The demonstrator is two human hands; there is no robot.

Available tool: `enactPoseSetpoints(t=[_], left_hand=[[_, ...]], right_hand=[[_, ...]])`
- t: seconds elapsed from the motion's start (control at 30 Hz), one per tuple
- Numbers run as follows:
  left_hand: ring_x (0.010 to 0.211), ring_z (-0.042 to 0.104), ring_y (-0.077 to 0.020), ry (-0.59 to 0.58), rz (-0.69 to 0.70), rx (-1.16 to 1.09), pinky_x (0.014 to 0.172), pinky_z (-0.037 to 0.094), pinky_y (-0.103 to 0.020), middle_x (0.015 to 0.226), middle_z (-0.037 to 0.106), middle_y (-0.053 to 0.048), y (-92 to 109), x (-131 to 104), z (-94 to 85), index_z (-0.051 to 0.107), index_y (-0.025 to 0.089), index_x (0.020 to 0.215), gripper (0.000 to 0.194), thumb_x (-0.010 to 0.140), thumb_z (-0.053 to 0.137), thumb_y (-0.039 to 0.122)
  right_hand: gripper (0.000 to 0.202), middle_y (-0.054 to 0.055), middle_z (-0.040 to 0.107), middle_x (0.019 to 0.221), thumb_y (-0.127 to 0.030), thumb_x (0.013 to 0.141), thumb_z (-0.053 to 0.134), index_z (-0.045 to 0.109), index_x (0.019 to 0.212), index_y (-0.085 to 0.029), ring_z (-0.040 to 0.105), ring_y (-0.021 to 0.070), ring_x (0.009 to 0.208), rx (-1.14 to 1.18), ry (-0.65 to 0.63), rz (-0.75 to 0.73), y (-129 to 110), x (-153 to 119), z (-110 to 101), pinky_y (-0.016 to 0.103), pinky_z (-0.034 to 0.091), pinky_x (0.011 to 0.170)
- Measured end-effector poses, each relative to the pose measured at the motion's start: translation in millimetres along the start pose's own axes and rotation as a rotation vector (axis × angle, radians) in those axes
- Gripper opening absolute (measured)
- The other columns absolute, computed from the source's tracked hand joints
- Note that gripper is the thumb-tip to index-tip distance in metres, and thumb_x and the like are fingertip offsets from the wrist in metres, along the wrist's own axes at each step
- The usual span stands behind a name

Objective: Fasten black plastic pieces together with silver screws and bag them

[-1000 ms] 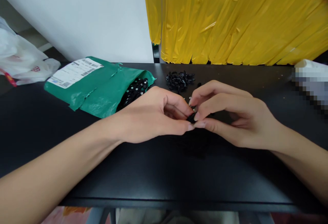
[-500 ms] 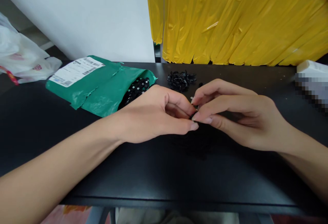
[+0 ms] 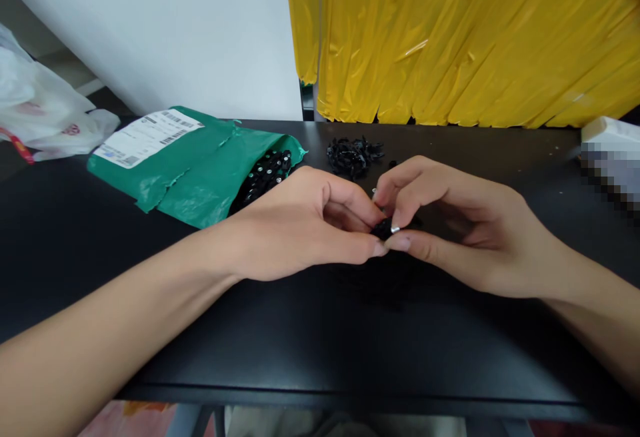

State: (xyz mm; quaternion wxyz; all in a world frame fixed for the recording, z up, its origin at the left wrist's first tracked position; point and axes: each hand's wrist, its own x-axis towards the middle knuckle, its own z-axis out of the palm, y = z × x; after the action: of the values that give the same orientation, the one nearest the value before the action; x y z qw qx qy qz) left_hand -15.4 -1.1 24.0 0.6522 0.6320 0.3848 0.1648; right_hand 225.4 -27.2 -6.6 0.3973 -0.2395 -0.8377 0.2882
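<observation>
Over the black table my left hand (image 3: 300,227) is closed, its thumb and index finger pinching a small black part (image 3: 382,228). From the other side my right hand (image 3: 480,230) meets it, thumb and index finger closed on a tiny shiny metal piece (image 3: 395,229) at the part's right end. Whether the metal piece is joined to the black part I cannot tell. Behind my left hand, an opened green mailing bag (image 3: 210,184) lies on its side, with several black parts with silvery centres (image 3: 270,172) at its mouth. Beyond my fingers sits a pile of black pieces (image 3: 353,156).
White plastic bags (image 3: 45,104) stand at the left edge. A white object (image 3: 610,134), partly blurred out, lies at the far right. Yellow plastic sheeting (image 3: 450,37) and a white panel (image 3: 200,30) rise behind the black table (image 3: 350,344).
My right index finger has lifted and drawn back slightly, exposing the black part and the shiny metal piece. My left hand has hardly moved.
</observation>
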Motion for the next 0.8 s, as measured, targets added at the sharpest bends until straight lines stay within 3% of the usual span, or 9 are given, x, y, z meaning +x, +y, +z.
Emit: enactPoseSetpoints(t=[0.13, 0.27, 0.4, 0.53, 0.67, 0.8], left_hand=[[0.067, 0.063, -0.0082, -0.020, 0.029, -0.012, 0.062, 0.048, -0.018, 0.074, 0.074, 0.005, -1.0, -0.2, -0.3, 0.084, 0.021, 0.081, 0.016, 0.074, 0.089, 0.008], [0.067, 0.061, -0.0073, -0.014, 0.004, -0.004, 0.062, 0.048, -0.017, 0.073, 0.073, 0.005, 1.0, -0.7, -0.4, 0.083, 0.021, 0.079, 0.016, 0.075, 0.088, 0.007], [0.065, 0.062, -0.0094, 0.011, 0.021, 0.019, 0.060, 0.049, -0.020, 0.072, 0.073, 0.004, 0.8, -0.9, -0.3, 0.081, 0.021, 0.075, 0.013, 0.073, 0.091, 0.012], [0.073, 0.068, -0.0119, -0.014, 0.022, 0.022, 0.065, 0.052, -0.021, 0.080, 0.078, 0.002, -1.1, -0.2, -1.2, 0.085, 0.022, 0.082, 0.011, 0.077, 0.089, 0.014], [0.065, 0.060, -0.0082, -0.004, 0.008, 0.011, 0.058, 0.045, -0.018, 0.072, 0.072, 0.005, -1.4, 0.8, -0.8, 0.084, 0.021, 0.080, 0.014, 0.074, 0.090, 0.010], [0.064, 0.058, -0.0070, -0.005, 0.007, 0.006, 0.059, 0.044, -0.017, 0.069, 0.069, 0.006, -1.1, 1.0, 0.2, 0.082, 0.021, 0.078, 0.015, 0.073, 0.090, 0.009]], right_hand=[[0.029, 0.007, 0.076, 0.118, -0.018, 0.099, 0.079, 0.077, 0.126, -0.029, 0.073, 0.0224, 0.110, 0.009, -0.032, -0.024, 0.0, -0.5, -0.1, 0.036, 0.063, 0.092], [0.012, 0.007, 0.076, 0.111, -0.017, 0.099, 0.079, 0.079, 0.108, -0.024, 0.074, 0.0203, 0.103, -0.032, -0.006, -0.017, -0.5, -0.2, 0.0, 0.035, 0.063, 0.092], [0.024, 0.007, 0.076, 0.112, -0.016, 0.096, 0.082, 0.078, 0.117, -0.025, 0.073, 0.0217, 0.105, 0.011, -0.008, -0.014, -1.5, -0.1, 0.1, 0.035, 0.063, 0.088], [0.013, 0.007, 0.075, 0.113, -0.019, 0.102, 0.075, 0.080, 0.112, -0.026, 0.074, 0.0209, 0.102, -0.039, -0.011, -0.020, -2.3, 0.9, -0.1, 0.036, 0.063, 0.090], [0.010, 0.006, 0.073, 0.109, -0.017, 0.098, 0.080, 0.075, 0.101, -0.025, 0.072, 0.0201, 0.100, -0.041, 0.009, 0.001, -1.1, 1.7, 1.2, 0.036, 0.063, 0.091], [0.016, 0.007, 0.075, 0.109, -0.017, 0.096, 0.082, 0.077, 0.110, -0.023, 0.072, 0.0206, 0.104, 0.006, -0.018, -0.021, -1.9, 1.7, -0.1, 0.035, 0.062, 0.090]])
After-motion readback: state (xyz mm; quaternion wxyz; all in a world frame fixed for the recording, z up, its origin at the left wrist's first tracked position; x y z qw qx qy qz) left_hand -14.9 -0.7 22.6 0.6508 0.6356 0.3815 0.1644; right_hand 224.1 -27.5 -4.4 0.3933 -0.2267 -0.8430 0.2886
